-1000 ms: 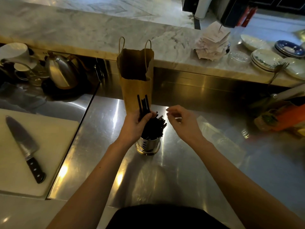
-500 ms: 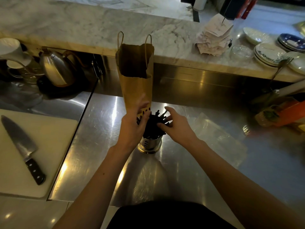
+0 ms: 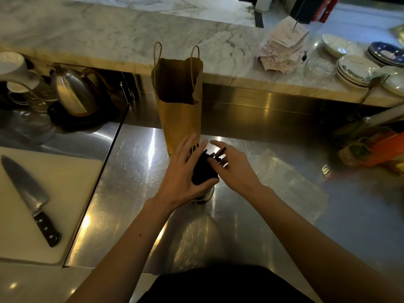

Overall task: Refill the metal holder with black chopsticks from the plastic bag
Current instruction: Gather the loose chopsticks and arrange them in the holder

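Note:
The metal holder point(image 3: 205, 194) stands on the steel counter point(image 3: 135, 171), packed with black chopsticks point(image 3: 203, 170) whose tops lean toward the back. My left hand point(image 3: 181, 171) lies against the bundle's left side, fingers straight and thumb under the bundle near the holder's rim. My right hand point(image 3: 235, 166) comes in from the right, its fingertips touching the chopstick tops. One chopstick end pokes up between those fingers. The clear plastic bag point(image 3: 286, 178) lies flat on the counter to the right of my right hand.
A tall brown paper bag point(image 3: 178, 110) stands just behind the holder. At left a knife point(image 3: 28, 193) lies on a white cutting board point(image 3: 54, 182), with a kettle point(image 3: 74, 92) behind it. Plates point(image 3: 358, 68) and paper slips point(image 3: 282, 47) sit on the marble ledge. Orange packaging point(image 3: 384, 149) is at right.
My left hand lowered the few chopsticks it held into the holder and flattened against the bundle. My right hand moved in from the right onto the chopstick tops.

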Demonstrator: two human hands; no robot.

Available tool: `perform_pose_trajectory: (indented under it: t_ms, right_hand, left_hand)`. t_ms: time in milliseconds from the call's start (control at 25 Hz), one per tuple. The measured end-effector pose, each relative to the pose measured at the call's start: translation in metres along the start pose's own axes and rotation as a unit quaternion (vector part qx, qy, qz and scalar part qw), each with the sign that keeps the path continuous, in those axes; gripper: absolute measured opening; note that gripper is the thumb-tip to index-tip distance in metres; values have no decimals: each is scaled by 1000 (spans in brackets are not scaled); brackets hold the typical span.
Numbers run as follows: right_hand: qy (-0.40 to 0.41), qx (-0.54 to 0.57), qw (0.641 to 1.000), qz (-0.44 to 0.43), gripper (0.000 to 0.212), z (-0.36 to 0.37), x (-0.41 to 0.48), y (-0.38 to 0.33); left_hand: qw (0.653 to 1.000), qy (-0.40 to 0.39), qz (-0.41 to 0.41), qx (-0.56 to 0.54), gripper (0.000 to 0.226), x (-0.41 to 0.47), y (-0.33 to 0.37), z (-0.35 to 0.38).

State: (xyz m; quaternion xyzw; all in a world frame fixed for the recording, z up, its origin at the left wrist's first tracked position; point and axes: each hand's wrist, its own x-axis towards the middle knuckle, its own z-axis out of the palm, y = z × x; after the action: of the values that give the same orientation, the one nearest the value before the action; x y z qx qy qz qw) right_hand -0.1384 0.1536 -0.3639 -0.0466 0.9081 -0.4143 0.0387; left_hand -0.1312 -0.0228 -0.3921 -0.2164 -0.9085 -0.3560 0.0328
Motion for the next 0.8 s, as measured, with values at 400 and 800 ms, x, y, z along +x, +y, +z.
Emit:
perform_pose_trajectory:
  t_ms: [400, 800]
  right_hand:
    - [-24, -174, 983, -55, 49, 2, 0, 5]
    - [34, -106, 990, -83, 51, 3, -2, 1]
  left_hand:
    - [991, -7, -82, -101, 81, -6, -13, 14]
    - [992, 68, -53, -89, 106, 7, -6, -2]
